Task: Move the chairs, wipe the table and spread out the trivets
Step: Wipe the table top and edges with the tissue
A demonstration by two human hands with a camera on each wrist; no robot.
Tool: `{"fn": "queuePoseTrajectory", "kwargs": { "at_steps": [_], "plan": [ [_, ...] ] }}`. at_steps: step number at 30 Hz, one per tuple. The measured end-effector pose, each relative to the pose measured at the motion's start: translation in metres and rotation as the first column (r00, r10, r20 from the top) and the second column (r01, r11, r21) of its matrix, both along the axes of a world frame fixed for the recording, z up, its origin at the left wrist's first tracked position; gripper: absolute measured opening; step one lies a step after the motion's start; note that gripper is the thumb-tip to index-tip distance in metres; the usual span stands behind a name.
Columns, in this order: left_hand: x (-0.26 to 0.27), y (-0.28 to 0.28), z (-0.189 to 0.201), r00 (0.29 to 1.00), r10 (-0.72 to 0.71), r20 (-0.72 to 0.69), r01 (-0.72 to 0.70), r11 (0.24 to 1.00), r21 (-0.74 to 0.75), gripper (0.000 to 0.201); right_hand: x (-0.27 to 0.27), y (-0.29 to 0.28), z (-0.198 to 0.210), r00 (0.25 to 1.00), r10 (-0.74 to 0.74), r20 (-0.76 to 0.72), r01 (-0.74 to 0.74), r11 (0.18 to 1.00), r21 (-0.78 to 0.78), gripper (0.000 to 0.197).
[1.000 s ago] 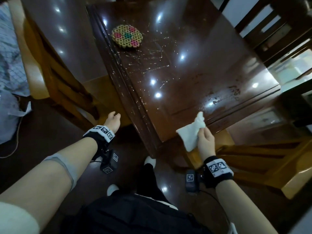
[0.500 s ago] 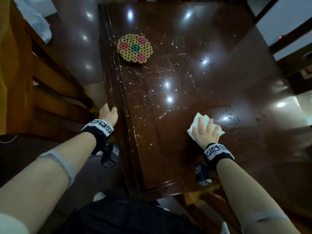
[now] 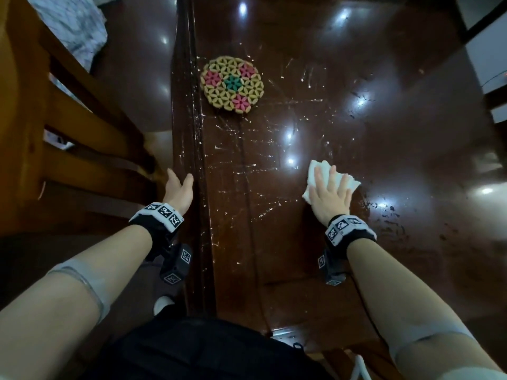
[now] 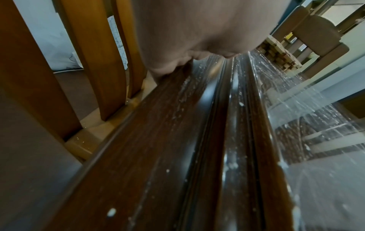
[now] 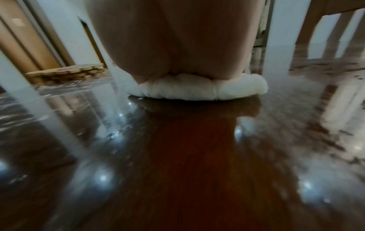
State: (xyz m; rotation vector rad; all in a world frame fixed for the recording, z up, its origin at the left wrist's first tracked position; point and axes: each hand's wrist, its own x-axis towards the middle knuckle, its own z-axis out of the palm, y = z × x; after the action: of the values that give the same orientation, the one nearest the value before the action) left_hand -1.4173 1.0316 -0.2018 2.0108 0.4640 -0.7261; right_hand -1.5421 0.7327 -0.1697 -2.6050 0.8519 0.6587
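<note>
A dark glossy table [image 3: 384, 133] carries white specks on its left half and dark smears [image 3: 392, 218] on its right. A stack of round, coloured beaded trivets [image 3: 231, 85] lies near the left edge; the right wrist view shows the trivets [image 5: 65, 72] far off to the left. My right hand [image 3: 329, 185] lies flat with spread fingers and presses a white cloth [image 3: 321, 167] onto the tabletop. In the right wrist view the cloth [image 5: 197, 90] bunches under the palm. My left hand [image 3: 179, 178] rests on the table's left edge [image 4: 158, 140], holding nothing.
A light wooden chair [image 3: 55, 133] stands just left of the table, its back slats [image 4: 94, 62] close beside my left hand. Another chair [image 4: 320, 36] stands beyond the table's far side. My legs and a white shoe [image 3: 163, 303] are below, by the near corner.
My right hand brought the cloth from the near corner onto the tabletop and now presses it flat, further in. My left hand moved up to the table's left edge.
</note>
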Motion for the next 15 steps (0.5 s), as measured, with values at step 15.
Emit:
{"fn": "queuePoseTrajectory", "kwargs": {
  "at_steps": [15],
  "plan": [
    [-0.014,0.024,0.027,0.981,-0.192,-0.032,0.193,0.981,0.03,0.062,-0.03,0.168,0.013,0.916,0.341,0.211,-0.392,0.874,0.289,0.046]
  ]
}}
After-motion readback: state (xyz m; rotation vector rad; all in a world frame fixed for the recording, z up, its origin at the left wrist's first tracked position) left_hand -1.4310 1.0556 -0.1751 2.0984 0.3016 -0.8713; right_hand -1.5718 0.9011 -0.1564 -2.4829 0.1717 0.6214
